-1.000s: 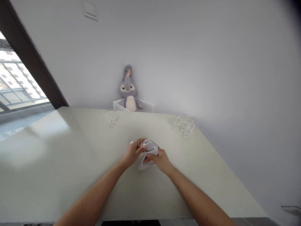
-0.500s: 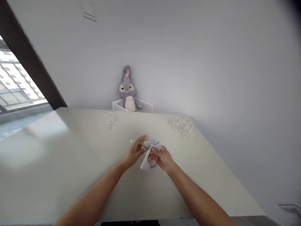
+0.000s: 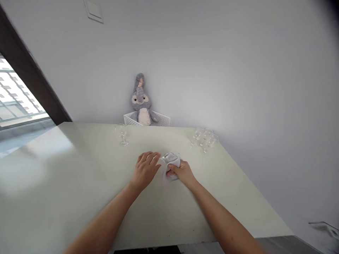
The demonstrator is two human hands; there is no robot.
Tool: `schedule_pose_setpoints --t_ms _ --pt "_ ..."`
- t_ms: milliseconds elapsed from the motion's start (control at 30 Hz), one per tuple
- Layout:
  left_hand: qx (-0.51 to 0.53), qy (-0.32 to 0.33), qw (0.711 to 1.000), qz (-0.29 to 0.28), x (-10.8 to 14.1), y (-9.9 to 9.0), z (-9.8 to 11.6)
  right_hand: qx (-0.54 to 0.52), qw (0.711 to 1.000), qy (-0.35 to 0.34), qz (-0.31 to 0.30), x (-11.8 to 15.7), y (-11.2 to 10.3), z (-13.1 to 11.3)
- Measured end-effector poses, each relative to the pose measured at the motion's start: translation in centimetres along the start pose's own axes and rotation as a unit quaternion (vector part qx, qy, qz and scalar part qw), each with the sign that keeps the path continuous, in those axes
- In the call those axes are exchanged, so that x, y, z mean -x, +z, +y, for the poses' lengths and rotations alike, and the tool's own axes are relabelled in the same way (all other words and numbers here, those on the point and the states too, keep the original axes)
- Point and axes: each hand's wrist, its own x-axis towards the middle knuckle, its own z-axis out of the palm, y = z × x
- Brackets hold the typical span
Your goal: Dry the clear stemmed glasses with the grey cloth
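Note:
My right hand (image 3: pixel 182 172) is closed on a light grey cloth (image 3: pixel 173 161), which is bunched inside and around the bowl of a clear stemmed glass (image 3: pixel 164 157). The glass lies tilted on its side in the air, its stem pointing left. Beside the stem is my left hand (image 3: pixel 145 166), back upward, fingers stretched out and thumb apart. Its fingertips are close to the foot of the glass; whether they touch it I cannot tell. The cloth hides most of the bowl.
One stemmed glass (image 3: pixel 123 134) stands at the back left of the pale table (image 3: pixel 87 183). Several more glasses (image 3: pixel 203 137) cluster at the back right. Behind the table's far edge, a grey plush toy (image 3: pixel 141 100) sits in a white perforated basket (image 3: pixel 164 121) by the wall.
My left hand has loosened from the glass's stem and turned back upward with fingers extended. The cloth's hanging end has drawn up closer to my right hand. The view has shifted slightly.

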Motion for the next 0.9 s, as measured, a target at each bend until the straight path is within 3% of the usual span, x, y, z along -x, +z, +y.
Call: schedule_pose_setpoints --t_ms 167,333,733,900 --pt "-0.082 0.054 0.994 -0.048 -0.1 0.2 -1.1 -0.021 0.998 -0.005 -0.056 0.4 0.8 -0.1" --pt "-0.109 0.081 0.989 -0.058 0.0 0.2 -1.8 -0.055 0.997 -0.001 -0.056 0.4 0.9 -0.2" --pt "-0.094 0.044 0.991 -0.081 0.3 0.8 -1.9 -0.061 0.997 0.021 -0.052 0.3 1.0 -0.2" --pt "-0.088 0.035 0.994 -0.058 0.4 1.0 -1.8 -0.08 0.996 0.006 -0.038 0.2 1.0 0.0"
